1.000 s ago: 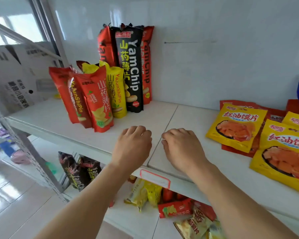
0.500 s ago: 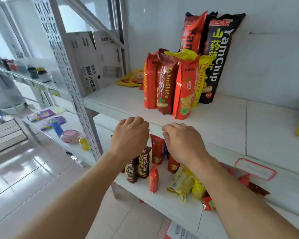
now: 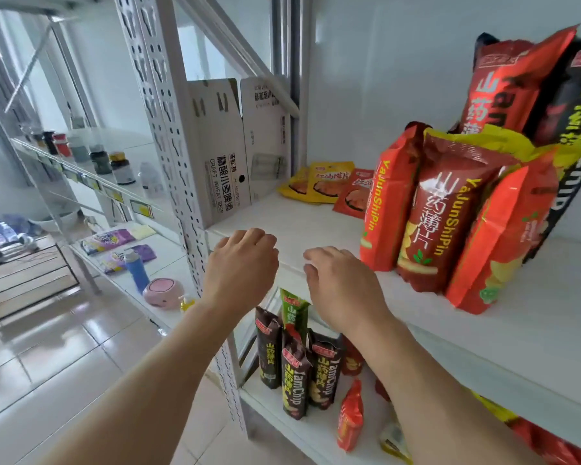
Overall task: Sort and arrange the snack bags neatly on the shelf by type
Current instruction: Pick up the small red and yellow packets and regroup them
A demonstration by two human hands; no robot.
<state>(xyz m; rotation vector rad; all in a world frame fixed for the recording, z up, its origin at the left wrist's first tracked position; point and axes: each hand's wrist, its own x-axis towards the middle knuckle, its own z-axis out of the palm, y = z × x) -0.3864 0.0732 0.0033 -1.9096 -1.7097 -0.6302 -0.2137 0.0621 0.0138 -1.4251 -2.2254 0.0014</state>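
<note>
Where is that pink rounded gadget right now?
In the head view, the pink rounded gadget sits at lower left on the neighbouring low white shelf, just right of the upright blue bottle.

Bare shelf (image 3: 316, 226) lies open between the cardboard box (image 3: 222, 146) at left and upright red snack bags (image 3: 450, 213) crowding the right

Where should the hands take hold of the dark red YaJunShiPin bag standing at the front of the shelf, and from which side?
Probably near the top of the dark red bag, coming from the front. It stands upright with orange bags pressed against both sides, so only its front face and crimped top edge are free. The right hand hovers nearest, holding nothing, as does the left hand.
</note>
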